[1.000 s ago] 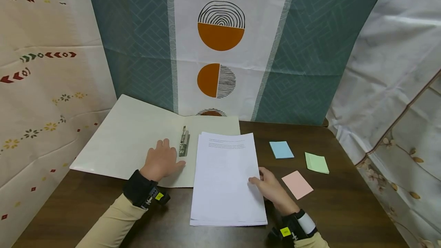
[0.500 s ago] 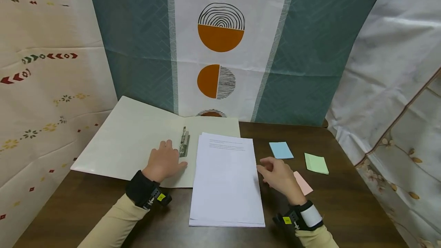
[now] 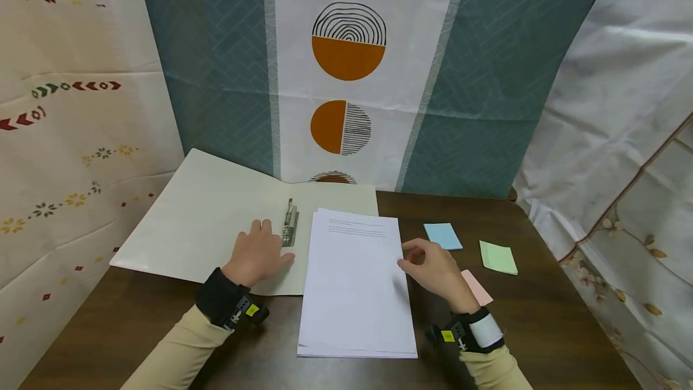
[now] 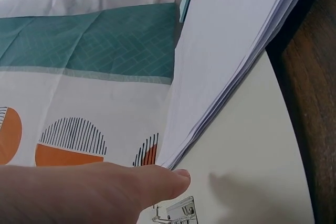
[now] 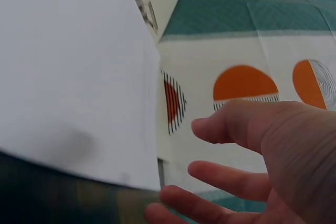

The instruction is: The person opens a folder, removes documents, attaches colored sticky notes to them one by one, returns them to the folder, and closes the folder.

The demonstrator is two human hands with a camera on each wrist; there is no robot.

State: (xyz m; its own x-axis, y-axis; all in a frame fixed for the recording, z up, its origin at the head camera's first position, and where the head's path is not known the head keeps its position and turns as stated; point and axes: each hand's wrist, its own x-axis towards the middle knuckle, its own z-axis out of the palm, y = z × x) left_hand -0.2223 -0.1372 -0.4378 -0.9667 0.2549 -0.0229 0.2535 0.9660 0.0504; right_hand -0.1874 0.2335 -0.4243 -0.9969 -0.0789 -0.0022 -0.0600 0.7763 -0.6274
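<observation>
A stack of white paper sheets, printed with a few lines near its top, lies over the right part of an open white folder. My left hand rests flat on the folder, its thumb pointing towards the stack, just below a metal clip. At the stack's right edge my right hand hovers with fingers loosely bent and parted. In the right wrist view, a gap shows between the thumb and fingers of the right hand, beside the sheets, with nothing held.
On the brown table, blue sticky notes and green ones lie to the right. Pink notes are partly hidden by the right hand. Patterned cloths hang behind and at both sides.
My right hand came off the sheets' right edge, moved right and up, then edged back left beside them. It covers part of the pink notes. My left hand has barely moved.
</observation>
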